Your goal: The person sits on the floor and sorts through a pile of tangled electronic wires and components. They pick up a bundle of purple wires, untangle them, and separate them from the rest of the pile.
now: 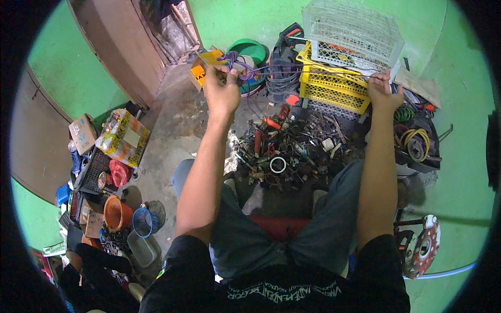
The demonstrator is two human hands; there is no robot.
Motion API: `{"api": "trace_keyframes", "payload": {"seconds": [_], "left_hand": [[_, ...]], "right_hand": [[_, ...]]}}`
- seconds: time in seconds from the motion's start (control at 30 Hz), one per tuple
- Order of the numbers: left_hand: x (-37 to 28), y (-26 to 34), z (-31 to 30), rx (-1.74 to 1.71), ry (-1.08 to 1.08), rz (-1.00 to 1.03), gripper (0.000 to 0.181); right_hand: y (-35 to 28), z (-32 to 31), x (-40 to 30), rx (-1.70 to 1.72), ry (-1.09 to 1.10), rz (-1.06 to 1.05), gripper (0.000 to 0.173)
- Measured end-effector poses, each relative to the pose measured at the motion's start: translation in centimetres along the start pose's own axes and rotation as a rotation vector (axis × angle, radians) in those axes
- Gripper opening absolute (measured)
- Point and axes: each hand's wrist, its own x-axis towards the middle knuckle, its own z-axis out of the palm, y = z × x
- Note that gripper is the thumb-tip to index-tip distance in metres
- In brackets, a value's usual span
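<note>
A bundle of purple cord (pixel 231 58) hangs at my left hand (pixel 224 88), whose fingers and thumb are closed on it. Strands of the cord run across to the right, in front of the yellow crates, to my right hand (pixel 384 92). The fingertips of that hand pinch the strands, with the palm partly turned up. Both arms are stretched forward and wide apart. Between and below them, a heap of mixed small scrap parts (pixel 289 152) lies on the floor, with a white ring (pixel 278 165) on it.
Yellow plastic crates (pixel 332 84) and a white wire rack (pixel 352 35) stand by the green wall. Green basins (pixel 247 51) and an open cardboard box (pixel 199 74) are at the back. To the left are an orange bucket (pixel 117 213), a blue basket (pixel 143 223) and a person in dark clothes (pixel 98 266).
</note>
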Motion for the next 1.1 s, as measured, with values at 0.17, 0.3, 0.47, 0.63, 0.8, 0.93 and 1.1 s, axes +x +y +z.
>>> {"api": "trace_keyframes", "payload": {"seconds": [0.17, 0.3, 0.47, 0.63, 0.8, 0.93, 1.1], "left_hand": [[-0.4, 1.6, -1.0, -0.109, -0.043, -0.105, 0.012], [-0.7, 1.0, -1.3, 0.033, -0.117, -0.02, 0.012], [-3.1, 2.9, 1.5, 0.221, -0.241, 0.036, 0.012], [-3.9, 1.3, 2.8, 0.204, -0.342, 0.007, 0.008], [-5.2, 0.7, 4.7, 0.251, -0.36, 0.13, 0.009], [-6.2, 1.7, 5.4, 0.28, -0.326, 0.182, 0.01], [-6.4, 1.4, 5.2, 0.338, -0.327, 0.197, 0.013]], "right_hand": [[-2.4, -1.9, 3.1, -0.389, -0.063, 0.133, 0.042], [-2.8, -5.0, 4.8, -1.15, 0.085, 0.277, 0.029], [0.6, -8.1, 2.4, -2.428, -0.754, -0.582, 0.028], [9.1, -1.5, -9.6, -1.898, -1.042, -0.571, 0.031], [10.6, -0.1, -13.0, -1.647, -1.125, -0.502, 0.028], [10.8, 0.5, -13.3, -1.386, -0.762, 0.208, 0.027], [9.3, 1.5, -13.5, -1.779, -0.914, 0.518, 0.026]]}}
